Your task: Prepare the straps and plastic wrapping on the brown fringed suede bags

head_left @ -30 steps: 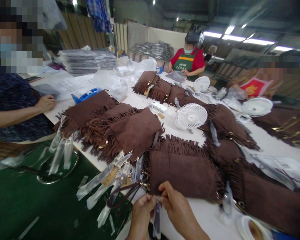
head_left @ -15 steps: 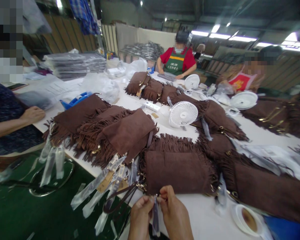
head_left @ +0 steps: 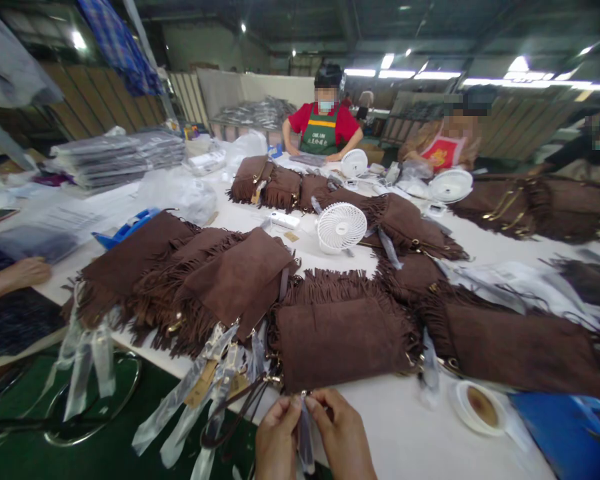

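A brown fringed bag (head_left: pixel 340 340) lies flat at the table's near edge, right in front of me. From its near side hangs a short strap in clear plastic (head_left: pixel 306 441), with a small metal fitting at the top. My left hand (head_left: pixel 275 437) pinches the strap's upper end between thumb and fingers. On the other side my right hand (head_left: pixel 344 430) is closed on the same end, its fingertips close to the bag's edge. The exact grip between the fingertips is too small to make out. A dark cord loop (head_left: pixel 220 427) hangs off the table left of my hands.
More brown fringed bags (head_left: pixel 230 273) overlap at left, with plastic-wrapped straps hanging over the edge. Another bag (head_left: pixel 520 340) lies at right, near a tape roll (head_left: pixel 480 408) and a blue object (head_left: pixel 565 433). A white fan (head_left: pixel 341 227) stands mid-table. Co-workers sit around; one's hand (head_left: pixel 30 272) rests at left.
The view has turned slightly right, so the scene sits farther left. Both hands stay at the strap; the right fingers have come down closer to its top.
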The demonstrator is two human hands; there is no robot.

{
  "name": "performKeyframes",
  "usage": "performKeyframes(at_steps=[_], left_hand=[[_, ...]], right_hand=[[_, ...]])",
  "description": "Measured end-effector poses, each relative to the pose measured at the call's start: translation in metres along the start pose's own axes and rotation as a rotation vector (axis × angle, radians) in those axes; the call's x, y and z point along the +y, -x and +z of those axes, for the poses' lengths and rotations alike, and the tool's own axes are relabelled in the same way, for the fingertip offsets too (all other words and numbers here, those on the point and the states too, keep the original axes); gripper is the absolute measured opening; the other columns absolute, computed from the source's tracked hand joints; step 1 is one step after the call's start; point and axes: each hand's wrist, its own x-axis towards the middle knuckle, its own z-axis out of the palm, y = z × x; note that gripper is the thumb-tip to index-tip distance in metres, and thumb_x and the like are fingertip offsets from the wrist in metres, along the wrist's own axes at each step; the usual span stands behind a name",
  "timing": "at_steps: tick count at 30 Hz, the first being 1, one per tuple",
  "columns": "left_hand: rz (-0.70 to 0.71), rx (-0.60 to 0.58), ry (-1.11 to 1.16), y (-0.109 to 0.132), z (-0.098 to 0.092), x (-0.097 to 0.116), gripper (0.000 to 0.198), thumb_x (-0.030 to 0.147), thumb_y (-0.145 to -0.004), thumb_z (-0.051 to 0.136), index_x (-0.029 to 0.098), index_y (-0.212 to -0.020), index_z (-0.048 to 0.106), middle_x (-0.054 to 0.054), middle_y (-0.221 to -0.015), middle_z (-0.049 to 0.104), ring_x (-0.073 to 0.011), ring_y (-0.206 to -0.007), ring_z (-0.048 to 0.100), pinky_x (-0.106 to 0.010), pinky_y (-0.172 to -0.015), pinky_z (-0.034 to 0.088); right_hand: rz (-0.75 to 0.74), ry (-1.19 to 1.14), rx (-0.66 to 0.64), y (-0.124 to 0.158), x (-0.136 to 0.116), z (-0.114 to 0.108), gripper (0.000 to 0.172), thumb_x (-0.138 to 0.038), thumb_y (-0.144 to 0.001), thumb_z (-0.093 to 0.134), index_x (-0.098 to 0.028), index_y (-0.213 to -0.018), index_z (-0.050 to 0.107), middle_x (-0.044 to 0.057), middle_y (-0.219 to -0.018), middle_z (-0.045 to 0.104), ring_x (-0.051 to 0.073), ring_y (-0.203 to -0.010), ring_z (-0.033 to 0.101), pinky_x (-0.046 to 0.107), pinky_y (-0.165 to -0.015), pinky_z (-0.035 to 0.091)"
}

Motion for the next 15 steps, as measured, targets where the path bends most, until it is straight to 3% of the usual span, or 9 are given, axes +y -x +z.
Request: performKeyframes(at_steps=[3, 5, 7, 10, 14, 15], left_hand=[[0.030, 0.009, -0.054, 0.001, 0.000, -0.001, 0.047, 0.046, -0.044, 0.089, 0.015, -0.072, 0.067, -0.002, -0.060, 0.067, -0.0132, -0.056, 0.060, -0.021, -0.054, 0.045], [0.055, 0.030, -0.078, 0.001, 0.000, -0.002, 0.048, 0.047, -0.044, 0.088, 0.015, -0.073, 0.067, -0.002, -0.060, 0.067, -0.0143, -0.055, 0.061, -0.022, -0.054, 0.045], [0.089, 0.051, -0.097, 0.003, 0.000, 0.001, 0.048, 0.048, -0.044, 0.088, 0.015, -0.073, 0.067, -0.002, -0.061, 0.068, -0.0155, -0.055, 0.061, -0.023, -0.055, 0.046], [0.133, 0.091, -0.153, 0.013, 0.003, 0.010, 0.045, 0.047, -0.047, 0.087, 0.016, -0.073, 0.067, -0.002, -0.062, 0.068, -0.0176, -0.056, 0.063, -0.026, -0.054, 0.047], [0.134, 0.192, -0.300, 0.037, 0.028, 0.007, 0.030, 0.041, -0.067, 0.078, 0.017, -0.081, 0.067, -0.004, -0.073, 0.069, -0.0214, -0.069, 0.065, -0.032, -0.062, 0.052], [0.113, 0.163, -0.324, 0.041, 0.040, 0.000, 0.028, 0.040, -0.074, 0.073, 0.017, -0.088, 0.066, -0.004, -0.082, 0.070, -0.0210, -0.076, 0.065, -0.033, -0.066, 0.053]], right_hand=[[0.073, -0.209, -0.019, -0.001, 0.004, 0.003, 0.028, -0.044, -0.084, 0.055, -0.020, -0.074, 0.065, 0.003, -0.076, 0.069, 0.019, -0.074, 0.063, 0.026, -0.070, 0.046], [0.179, -0.371, -0.071, -0.003, 0.009, 0.005, 0.034, -0.051, -0.077, 0.061, -0.018, -0.073, 0.065, 0.001, -0.064, 0.065, 0.015, -0.059, 0.058, 0.024, -0.056, 0.044], [0.317, -0.530, -0.170, -0.006, 0.015, 0.009, 0.042, -0.058, -0.069, 0.066, -0.016, -0.074, 0.064, -0.004, -0.050, 0.054, 0.009, -0.041, 0.043, 0.021, -0.040, 0.032], [0.422, -0.660, -0.227, -0.012, 0.021, 0.017, 0.047, -0.059, -0.059, 0.072, -0.014, -0.073, 0.063, -0.008, -0.043, 0.045, 0.004, -0.033, 0.029, 0.019, -0.034, 0.019], [0.408, -0.640, -0.062, -0.007, 0.014, 0.016, 0.038, -0.045, -0.049, 0.082, -0.015, -0.061, 0.062, -0.004, -0.050, 0.058, 0.006, -0.041, 0.043, 0.019, -0.042, 0.032], [0.373, -0.638, -0.052, -0.005, 0.012, 0.013, 0.037, -0.043, -0.047, 0.084, -0.015, -0.058, 0.061, -0.005, -0.053, 0.060, 0.007, -0.047, 0.048, 0.019, -0.047, 0.037]])
